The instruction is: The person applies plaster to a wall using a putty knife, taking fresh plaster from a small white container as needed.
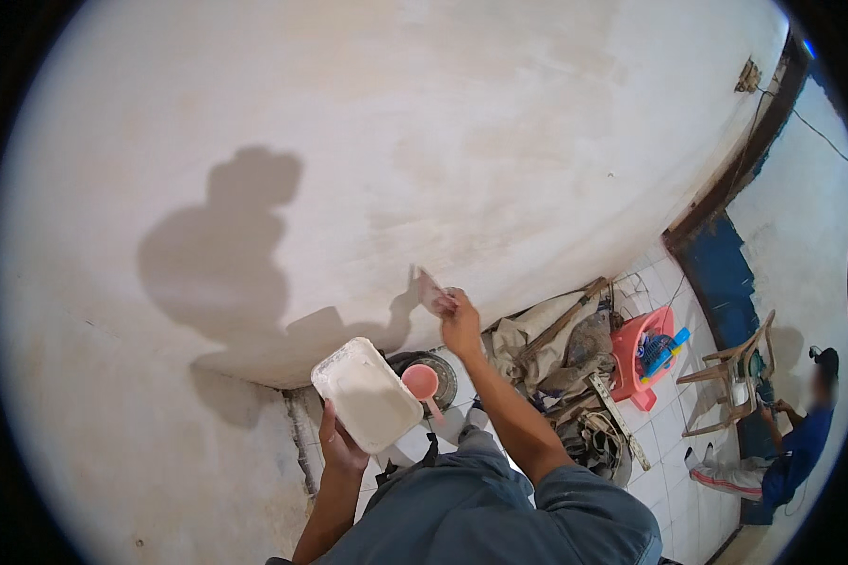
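My left hand [345,450] grips a white rectangular tray [321,379] from its lower left side, thumb along the edge. White paste-like material coats the inside of the tray. Up and to the right, my right hand [457,315] is closed around a putty knife [431,290] with a flat blade. The blade is at the wall [377,169], close to its own shadow; whether it touches cannot be told. Damp-looking patches mark the wall above. Beside the tray, a pink dipper [421,380] lies over a dark round bucket [450,375], partly hidden by the tray.
Crumpled sacks [518,348] and boards lie along the wall's foot to the right. Beyond them are a pink plastic stool [628,353] holding blue things and a wooden chair [725,377]. At far right a person in a blue shirt [806,447] sits low on the tiled floor [664,428].
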Action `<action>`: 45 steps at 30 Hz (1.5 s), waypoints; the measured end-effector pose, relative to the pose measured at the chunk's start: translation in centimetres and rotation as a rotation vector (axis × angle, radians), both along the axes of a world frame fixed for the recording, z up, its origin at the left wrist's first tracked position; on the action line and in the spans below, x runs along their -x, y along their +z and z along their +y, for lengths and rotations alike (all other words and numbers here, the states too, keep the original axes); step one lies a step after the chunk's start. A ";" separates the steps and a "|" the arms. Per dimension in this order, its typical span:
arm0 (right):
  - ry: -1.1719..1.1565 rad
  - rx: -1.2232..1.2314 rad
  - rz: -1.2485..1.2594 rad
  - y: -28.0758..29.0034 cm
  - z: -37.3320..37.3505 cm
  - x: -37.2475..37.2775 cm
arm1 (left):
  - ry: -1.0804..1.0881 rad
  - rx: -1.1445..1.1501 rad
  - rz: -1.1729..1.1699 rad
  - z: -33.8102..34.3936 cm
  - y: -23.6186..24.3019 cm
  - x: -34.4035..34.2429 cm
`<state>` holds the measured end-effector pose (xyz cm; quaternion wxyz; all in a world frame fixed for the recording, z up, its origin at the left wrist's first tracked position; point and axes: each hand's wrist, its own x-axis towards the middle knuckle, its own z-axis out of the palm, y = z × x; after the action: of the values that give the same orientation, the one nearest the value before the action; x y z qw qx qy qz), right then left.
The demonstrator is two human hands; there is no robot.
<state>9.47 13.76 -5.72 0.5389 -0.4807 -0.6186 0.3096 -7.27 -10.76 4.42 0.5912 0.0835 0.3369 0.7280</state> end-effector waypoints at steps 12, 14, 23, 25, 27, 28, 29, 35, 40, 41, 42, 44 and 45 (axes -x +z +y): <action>-0.787 -0.085 -0.182 11.3 16.0 -20.3 | -0.003 0.022 -0.037 1.0 0.6 -1.7; -0.773 -0.040 -0.245 10.3 15.2 -16.7 | 0.012 0.019 -0.038 0.8 0.7 -1.6; 0.066 -0.069 -0.307 1.1 -2.6 12.8 | 0.084 -0.002 -0.056 -0.7 -0.6 0.1; 0.198 0.060 -0.297 2.6 -5.4 13.1 | 0.084 0.002 -0.043 -1.2 -0.4 0.5; 0.194 -0.071 -0.152 0.1 -4.6 11.6 | 0.066 0.003 -0.031 -1.0 -0.4 0.5; 0.151 0.019 -0.075 -2.9 -3.4 10.3 | 0.063 -0.005 -0.030 -0.8 -0.4 0.4; 0.087 0.027 -0.091 -5.0 -1.6 7.9 | 0.065 -0.007 -0.030 -0.8 -0.6 0.5; -0.524 -0.040 -0.262 -4.9 9.3 -11.8 | 0.110 0.014 -0.031 -1.3 -0.4 0.4; -0.582 -0.090 -0.169 0.3 16.0 -19.3 | 0.102 0.041 -0.021 -1.1 0.2 0.1; -0.551 -0.079 -0.123 -0.3 17.0 -19.9 | 0.097 0.038 -0.020 -1.0 0.2 0.1; -0.534 -0.072 -0.121 -0.5 16.7 -18.1 | 0.113 0.045 -0.016 -1.3 0.1 0.1; -0.540 -0.013 -0.099 -1.5 15.2 -13.1 | 0.142 0.061 -0.019 -1.7 -0.2 0.3; -0.570 -0.105 -0.120 -4.4 15.8 -12.7 | 0.109 0.050 -0.023 -0.9 -0.2 0.1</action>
<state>22.15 29.55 -10.09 0.5906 -0.6240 -0.5046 0.0847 -7.35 -11.69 4.27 0.5564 0.0417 0.3521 0.7515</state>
